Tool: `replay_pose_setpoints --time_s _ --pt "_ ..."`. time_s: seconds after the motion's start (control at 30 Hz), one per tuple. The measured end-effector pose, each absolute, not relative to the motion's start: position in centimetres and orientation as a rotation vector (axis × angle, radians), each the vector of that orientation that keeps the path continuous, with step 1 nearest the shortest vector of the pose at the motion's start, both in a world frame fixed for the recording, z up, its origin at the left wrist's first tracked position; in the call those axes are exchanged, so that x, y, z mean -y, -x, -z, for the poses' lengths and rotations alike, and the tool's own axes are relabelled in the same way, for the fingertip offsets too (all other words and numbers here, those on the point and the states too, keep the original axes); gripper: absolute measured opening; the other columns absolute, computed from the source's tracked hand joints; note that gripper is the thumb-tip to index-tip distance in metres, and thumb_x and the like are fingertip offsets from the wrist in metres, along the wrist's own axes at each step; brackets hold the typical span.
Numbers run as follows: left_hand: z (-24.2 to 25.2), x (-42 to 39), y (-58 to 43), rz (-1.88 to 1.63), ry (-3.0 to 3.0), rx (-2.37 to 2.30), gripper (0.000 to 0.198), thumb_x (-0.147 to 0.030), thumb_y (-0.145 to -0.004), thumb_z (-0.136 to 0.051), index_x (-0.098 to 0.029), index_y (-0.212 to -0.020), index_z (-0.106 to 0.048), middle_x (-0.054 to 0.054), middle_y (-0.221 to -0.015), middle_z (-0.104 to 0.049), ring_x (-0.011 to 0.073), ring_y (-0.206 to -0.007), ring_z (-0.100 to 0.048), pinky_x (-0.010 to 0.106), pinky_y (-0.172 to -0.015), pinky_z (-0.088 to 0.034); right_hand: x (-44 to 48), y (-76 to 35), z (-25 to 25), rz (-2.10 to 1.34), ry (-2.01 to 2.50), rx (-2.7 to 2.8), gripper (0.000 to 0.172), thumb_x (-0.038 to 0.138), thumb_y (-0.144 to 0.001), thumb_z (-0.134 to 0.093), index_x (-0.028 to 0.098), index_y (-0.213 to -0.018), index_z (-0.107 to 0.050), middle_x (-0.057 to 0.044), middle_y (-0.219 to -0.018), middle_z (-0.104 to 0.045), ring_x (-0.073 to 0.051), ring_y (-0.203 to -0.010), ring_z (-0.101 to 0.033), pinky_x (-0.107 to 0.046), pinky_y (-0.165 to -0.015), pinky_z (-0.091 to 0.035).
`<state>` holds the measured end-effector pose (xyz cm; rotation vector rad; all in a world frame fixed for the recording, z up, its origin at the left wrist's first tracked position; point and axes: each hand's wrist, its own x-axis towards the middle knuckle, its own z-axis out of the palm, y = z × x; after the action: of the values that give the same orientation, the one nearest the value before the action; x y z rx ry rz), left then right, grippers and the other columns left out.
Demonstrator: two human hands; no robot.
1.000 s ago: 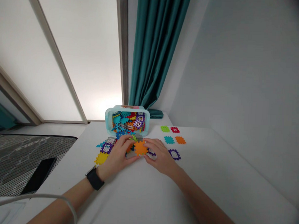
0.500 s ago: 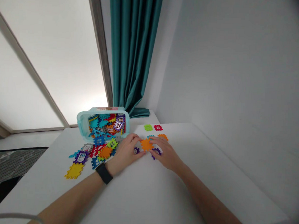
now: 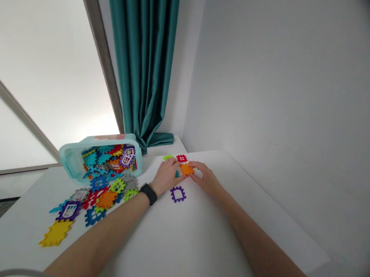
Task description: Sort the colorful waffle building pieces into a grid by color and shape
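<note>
An orange square tile [image 3: 187,169] with toothed edges sits between the fingertips of both hands. My left hand [image 3: 169,175] pinches its left side, with a dark watch on that wrist. From the right, my right hand [image 3: 206,178] grips the opposite edge with thumb and fingers. Whether a second orange tile lies beneath it, I cannot tell. A teal piece [image 3: 177,173] peeks out beside the left fingers. Just behind the hands are a red window tile [image 3: 181,158] and a partly covered green tile [image 3: 168,157]. Nearer to me, a purple window frame [image 3: 178,194] lies flat.
A pale turquoise tub [image 3: 71,163] lies on its side at the left, full of colourful tiles. Loose tiles spill before it, including a yellow tile [image 3: 55,233] and a purple window tile [image 3: 69,210]. A green curtain [image 3: 141,71] hangs behind; a wall [image 3: 266,97] borders the right.
Both hands have moved away from me, from above the purple frames to the spot where another orange tile lay. The nearer purple frame is now uncovered. The view has shifted right.
</note>
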<state>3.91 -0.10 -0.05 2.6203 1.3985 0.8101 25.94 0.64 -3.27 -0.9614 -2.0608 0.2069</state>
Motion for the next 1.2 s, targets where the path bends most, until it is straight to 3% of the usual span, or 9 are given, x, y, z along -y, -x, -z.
replay_pose_setpoints --time_s 0.17,0.37,1.2 --pt "0.4 -1.1 -5.2 -0.670 -2.636 -1.474 0.037 -0.042 -0.090 -0.066 -0.018 -0.117 -0.062 0.012 -0.119 -0.058 0.0305 -0.114 -0.052 0.044 -0.097 -0.042 -1.7 -26.9 4.5 -0.171 1.078 2.072 0.035 0.017 -0.086 -0.060 0.024 -0.120 -0.062 -0.009 -0.121 -0.069 -0.023 -0.113 -0.063 -0.046 -0.105 -0.048" --pt "0.9 -1.2 -5.6 -0.570 -2.558 -1.564 0.039 -0.045 -0.090 -0.062 -0.019 -0.120 -0.061 0.012 -0.127 -0.056 0.0311 -0.121 -0.048 0.045 -0.101 -0.039 -1.7 -27.4 5.0 -0.168 1.157 2.085 0.028 0.016 -0.092 -0.050 0.024 -0.115 -0.065 -0.009 -0.117 -0.070 -0.024 -0.110 -0.063 -0.047 -0.103 -0.048" --pt "1.1 -0.8 -5.9 -0.455 -2.478 -1.680 0.042 -0.052 -0.089 -0.060 -0.022 -0.118 -0.063 0.013 -0.127 -0.057 0.0332 -0.125 -0.047 0.049 -0.104 -0.034 -1.6 -26.7 5.1 -0.148 1.335 2.172 0.024 0.010 -0.089 -0.056 0.023 -0.105 -0.066 -0.005 -0.109 -0.070 -0.023 -0.104 -0.060 -0.039 -0.096 -0.043"
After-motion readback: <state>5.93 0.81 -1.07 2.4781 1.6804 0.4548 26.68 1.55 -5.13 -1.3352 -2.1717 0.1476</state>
